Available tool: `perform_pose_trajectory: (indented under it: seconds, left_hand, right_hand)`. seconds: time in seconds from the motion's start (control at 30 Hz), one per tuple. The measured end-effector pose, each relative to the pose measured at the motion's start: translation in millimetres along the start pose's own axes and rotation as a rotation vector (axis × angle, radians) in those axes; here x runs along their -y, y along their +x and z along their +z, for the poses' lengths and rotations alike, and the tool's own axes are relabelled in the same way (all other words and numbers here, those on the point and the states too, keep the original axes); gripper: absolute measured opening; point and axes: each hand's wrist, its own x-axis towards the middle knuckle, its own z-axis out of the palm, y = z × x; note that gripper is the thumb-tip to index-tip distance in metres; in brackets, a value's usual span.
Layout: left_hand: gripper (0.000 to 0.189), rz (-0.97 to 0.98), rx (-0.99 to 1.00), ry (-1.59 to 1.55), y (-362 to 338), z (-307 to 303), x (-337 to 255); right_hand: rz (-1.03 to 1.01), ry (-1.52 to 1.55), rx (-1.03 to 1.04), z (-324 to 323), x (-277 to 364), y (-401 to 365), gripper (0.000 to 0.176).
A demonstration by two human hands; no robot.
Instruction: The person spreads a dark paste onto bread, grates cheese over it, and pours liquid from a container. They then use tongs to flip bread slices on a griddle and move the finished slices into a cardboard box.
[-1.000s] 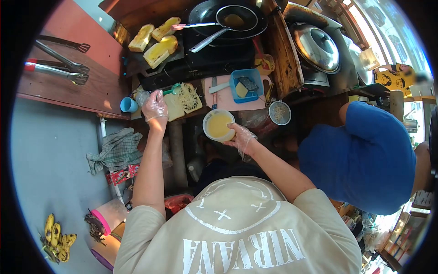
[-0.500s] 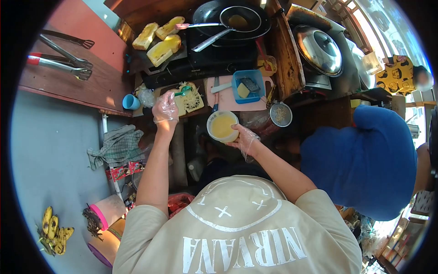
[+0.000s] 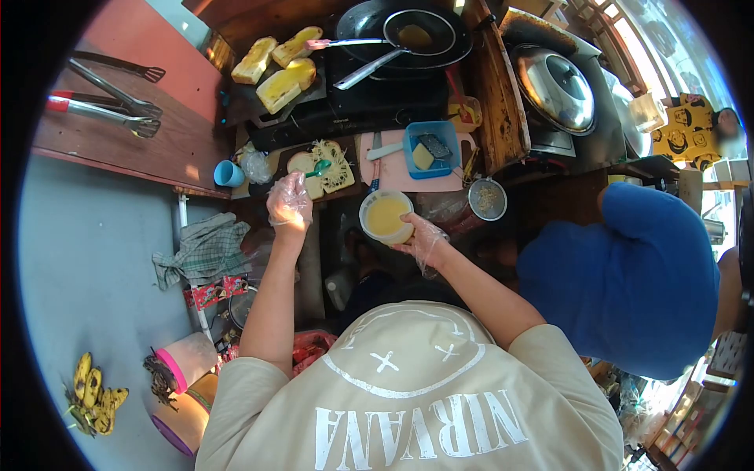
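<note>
Here's the left hand gripping the green spoon over the bread, its long axis slanting from near left to far right, bowl end pointing far right! Right hand clasps 1 white tub of pale yellow filling; farther right, the blue container holds 1 grater and 1 yellow block

Gloves are crinkly clear plastic, spoon and tub look smooth plastic, pot lid super shiny metal.
</note>
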Motion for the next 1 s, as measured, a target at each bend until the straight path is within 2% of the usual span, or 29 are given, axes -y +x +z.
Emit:
perform_pose_trajectory:
  seconds: [0.1,0.17,0.4,0.53,0.6,0.73,0.9,1.0]
  left_hand:
    - [0.009,0.009,-0.011,0.019,1.9,-0.4,-3.0]
    - [0.011,0.141,-0.063,-0.119,3.4,2.9,-5.8]
    - [0.009,0.190,-0.024,0.012,9.9,-0.1,-6.5]
    - [0.008,0.070,-0.078,-0.008,6.3,-8.1,-20.3]
    - [0.007,-0.002,0.151,-0.119,-1.2,-9.4,-35.3]
    - [0.008,0.001,0.369,-0.064,-21.5,19.3,-32.7]
    - [0.009,0.071,0.243,-0.086,-0.4,0.5,-33.1]
    - [0.012,0.147,0.098,-0.089,7.9,-8.3,-29.4]
  right_hand:
    - [0.032,0.007,-0.010,1.2,-0.2,6.0,0.053]
    - [0.026,0.014,-0.008,3.1,-0.5,6.4,0.053]
    - [0.017,0.014,0.017,4.7,-0.8,14.1,0.054]
    - [0.002,-0.004,0.002,19.4,7.2,24.2,0.053]
    - [-0.015,-0.013,0.000,31.2,10.4,33.6,0.053]
    - [-0.114,-0.126,0.039,61.4,18.8,47.3,0.054]
    - [-0.136,-0.132,0.085,84.5,31.8,50.5,0.057]
    - [-0.083,-0.064,0.007,97.5,39.3,65.2,0.061]
